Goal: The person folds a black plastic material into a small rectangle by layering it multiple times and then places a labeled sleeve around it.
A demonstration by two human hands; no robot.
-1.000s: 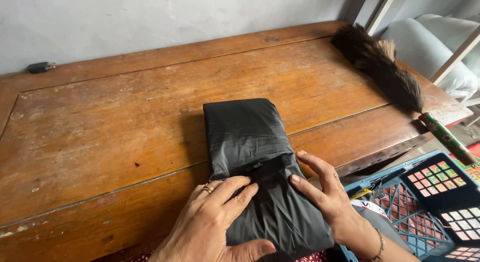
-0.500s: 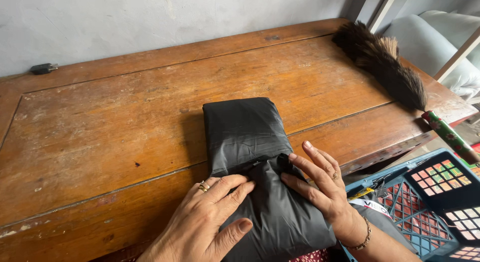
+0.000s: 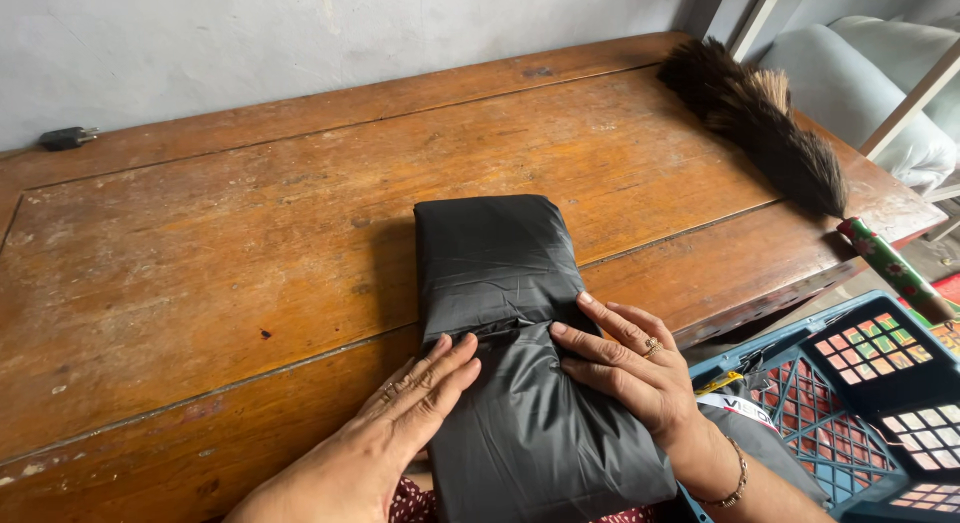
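Observation:
A folded black garment of shiny cloth [image 3: 500, 273] lies on a worn wooden table [image 3: 220, 253], its near end hanging over the front edge toward me. My left hand [image 3: 400, 413] lies flat on the garment's left side, fingers together, with a ring on one finger. My right hand [image 3: 625, 368] presses flat on the right side, fingers spread and pointing left, wearing a ring and a thin bracelet. Both sets of fingertips meet at a crease across the middle of the cloth. Neither hand grips anything.
A dark feather duster [image 3: 760, 123] with a patterned green handle lies at the table's right end. A blue plastic crate [image 3: 860, 403] with cloth in it stands below the right edge. A small black plug [image 3: 65, 138] rests at the back left by the grey wall.
My right hand has slid up and inward along the garment toward the crease. My left hand has flattened and moved slightly forward. The garment stays in place.

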